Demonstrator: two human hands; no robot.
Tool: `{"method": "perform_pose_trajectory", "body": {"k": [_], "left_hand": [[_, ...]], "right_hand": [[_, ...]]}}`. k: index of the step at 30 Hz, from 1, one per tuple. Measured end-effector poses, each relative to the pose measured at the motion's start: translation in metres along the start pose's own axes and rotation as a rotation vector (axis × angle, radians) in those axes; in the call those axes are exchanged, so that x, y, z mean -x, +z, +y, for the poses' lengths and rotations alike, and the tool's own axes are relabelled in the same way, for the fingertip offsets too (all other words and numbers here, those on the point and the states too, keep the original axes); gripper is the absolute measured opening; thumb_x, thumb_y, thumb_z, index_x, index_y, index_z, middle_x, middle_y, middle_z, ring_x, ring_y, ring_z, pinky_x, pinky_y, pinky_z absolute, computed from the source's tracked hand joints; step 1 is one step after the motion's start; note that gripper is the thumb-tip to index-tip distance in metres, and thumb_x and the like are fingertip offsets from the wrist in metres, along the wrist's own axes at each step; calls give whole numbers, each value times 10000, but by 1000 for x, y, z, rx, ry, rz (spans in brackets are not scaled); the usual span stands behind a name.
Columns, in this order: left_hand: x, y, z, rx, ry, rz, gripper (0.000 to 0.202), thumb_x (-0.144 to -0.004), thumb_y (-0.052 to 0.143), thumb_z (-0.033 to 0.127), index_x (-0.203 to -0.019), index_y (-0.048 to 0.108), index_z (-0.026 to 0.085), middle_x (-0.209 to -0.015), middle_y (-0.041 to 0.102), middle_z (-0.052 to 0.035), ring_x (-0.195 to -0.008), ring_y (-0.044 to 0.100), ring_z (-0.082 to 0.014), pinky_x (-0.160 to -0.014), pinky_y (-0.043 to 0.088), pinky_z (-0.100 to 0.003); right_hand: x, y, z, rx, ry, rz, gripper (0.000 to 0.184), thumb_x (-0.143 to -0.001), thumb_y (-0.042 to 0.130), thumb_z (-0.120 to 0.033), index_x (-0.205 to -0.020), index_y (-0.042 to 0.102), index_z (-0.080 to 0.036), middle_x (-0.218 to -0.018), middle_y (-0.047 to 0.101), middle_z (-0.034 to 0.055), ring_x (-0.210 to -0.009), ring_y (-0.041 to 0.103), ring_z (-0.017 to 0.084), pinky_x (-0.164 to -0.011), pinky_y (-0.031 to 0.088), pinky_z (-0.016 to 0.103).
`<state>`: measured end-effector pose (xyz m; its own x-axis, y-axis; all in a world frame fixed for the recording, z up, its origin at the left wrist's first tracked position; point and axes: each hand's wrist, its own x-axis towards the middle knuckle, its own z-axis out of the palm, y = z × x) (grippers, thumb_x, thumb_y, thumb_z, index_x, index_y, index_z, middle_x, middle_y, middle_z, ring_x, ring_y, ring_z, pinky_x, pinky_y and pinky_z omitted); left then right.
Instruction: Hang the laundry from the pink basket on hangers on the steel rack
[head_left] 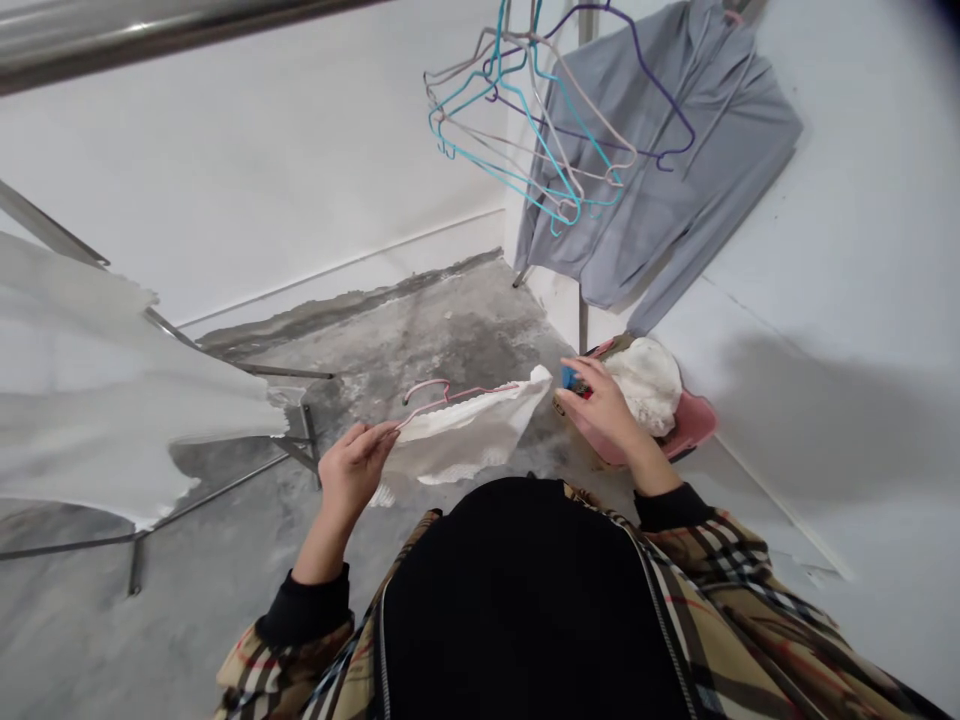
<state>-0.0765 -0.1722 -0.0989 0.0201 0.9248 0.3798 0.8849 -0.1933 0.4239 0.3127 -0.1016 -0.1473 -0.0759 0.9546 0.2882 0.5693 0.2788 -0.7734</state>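
My left hand [358, 466] is closed, pinching one end of a pink wire hanger [450, 392] with a small white garment [469, 432] draped on it. The white garment stretches to the right towards my right hand [604, 412]. My right hand is closed on a small blue object [573, 379], perhaps a clothes peg, right at the garment's far corner. Both hands are held out in front of my chest above the concrete floor.
A pink basin [690, 425] with white laundry [646, 380] sits on the floor by the right wall. A grey shirt [660, 170] and several empty wire hangers [517, 120] hang above. A metal drying rack [247, 380] carries white cloth [112, 390] at the left.
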Motion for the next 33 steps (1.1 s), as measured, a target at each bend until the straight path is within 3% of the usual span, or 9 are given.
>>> {"method": "perform_pose_trajectory", "body": {"k": [2, 6, 8, 13, 18, 21, 25, 30, 33], "left_hand": [[-6, 0, 0, 72, 3, -44, 256, -896, 568, 393, -961, 756, 231, -709, 641, -5, -610, 576, -99, -574, 396, -196], [-17, -1, 1, 188, -19, -109, 297, -883, 573, 421, -997, 739, 203, -724, 647, -18, -619, 567, -116, -602, 427, -219], [-20, -2, -3, 247, -63, -136, 377, -833, 623, 464, -1083, 706, 194, -823, 689, -42, -708, 607, -144, -680, 474, -246], [-14, 6, -29, 471, -282, -214, 585, -713, 712, 538, -1158, 648, 165, -1075, 695, -123, -949, 630, -221, -841, 504, -341], [-1, 21, -54, 774, -475, -288, 542, -676, 715, 583, -984, 688, 138, -876, 712, -85, -791, 618, -197, -723, 503, -299], [1, 20, -61, 752, -561, -215, 507, -674, 698, 610, -837, 700, 130, -725, 670, -41, -662, 557, -156, -624, 459, -261], [-2, 13, -61, 755, -620, 27, 503, -709, 653, 621, -845, 687, 138, -713, 633, -22, -642, 514, -135, -603, 434, -245], [-9, 1, -56, 693, -506, 131, 460, -739, 624, 605, -807, 668, 152, -717, 598, -17, -658, 510, -136, -606, 427, -241], [-15, -5, -53, 605, -403, 117, 408, -813, 568, 551, -750, 649, 157, -680, 554, -7, -634, 503, -132, -610, 421, -250]], "right_hand": [[-8, 2, -4, 67, -137, -91, 437, -809, 667, -395, -1223, 637, -260, -1246, 603, 90, -1132, 564, 255, -987, 442, 453], [-15, 1, -17, -39, -246, -226, 273, -903, 550, -424, -951, 731, -225, -823, 700, 47, -783, 634, 192, -760, 499, 348], [-15, -6, -25, -82, -244, -177, 297, -914, 532, -432, -875, 732, -217, -711, 671, 26, -678, 609, 169, -678, 486, 313], [-14, -34, -34, -32, -263, -42, 231, -903, 559, -390, -866, 729, -239, -716, 683, 17, -669, 617, 169, -662, 484, 314], [-11, -51, -28, 7, -269, 46, 165, -894, 582, -336, -885, 718, -242, -731, 674, 14, -666, 602, 167, -646, 474, 314], [-7, -59, -23, 36, -243, 84, 162, -898, 579, -326, -883, 716, -242, -716, 653, 7, -647, 584, 163, -617, 455, 308], [-6, -69, -19, 79, -258, -20, 167, -901, 573, -318, -864, 717, -241, -689, 642, 21, -629, 575, 172, -626, 456, 325], [-7, -64, -17, 62, -357, -120, 144, -882, 600, -307, -852, 730, -253, -696, 679, 26, -616, 575, 183, -641, 462, 347], [-4, -55, -17, 43, -316, -22, 157, -879, 603, -323, -830, 730, -246, -647, 639, 22, -600, 562, 177, -611, 452, 332]]}}
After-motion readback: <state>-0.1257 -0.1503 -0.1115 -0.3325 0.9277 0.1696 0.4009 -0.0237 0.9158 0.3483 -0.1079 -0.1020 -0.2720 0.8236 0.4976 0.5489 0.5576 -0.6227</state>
